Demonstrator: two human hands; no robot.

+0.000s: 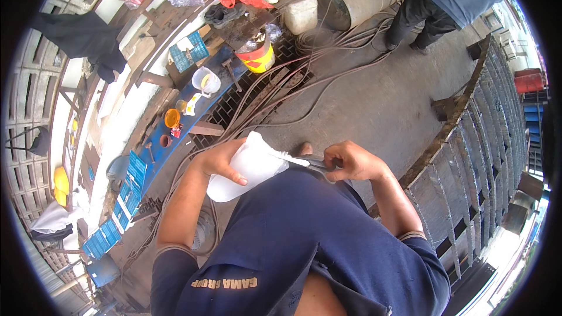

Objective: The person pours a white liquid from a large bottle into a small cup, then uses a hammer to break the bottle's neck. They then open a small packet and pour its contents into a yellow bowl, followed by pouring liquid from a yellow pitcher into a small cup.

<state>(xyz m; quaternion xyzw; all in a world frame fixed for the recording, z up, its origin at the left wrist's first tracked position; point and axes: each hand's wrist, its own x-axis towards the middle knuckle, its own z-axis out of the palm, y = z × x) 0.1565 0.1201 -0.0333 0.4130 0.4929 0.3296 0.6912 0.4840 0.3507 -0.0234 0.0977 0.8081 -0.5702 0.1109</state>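
A white, translucent plastic jug or cut piece of one (249, 169) is gripped by my left hand (221, 162), the thumb lying across its front. A narrow white strip juts from its right side toward my right hand (354, 162). My right hand's fingers are closed round a thin grey metal tool (317, 165), which meets the end of that strip. Whether this tool is a knife or scissors I cannot make out. Both hands are in front of my dark blue shirt.
A blue bench (175, 123) at left bears a white jug (206, 81), an orange cup (172, 118) and a hammer (232, 75). A red-yellow bucket (257, 57) stands near hoses (281, 98). Right is a slatted metal frame (468, 158); another person (436, 6) stands beyond.
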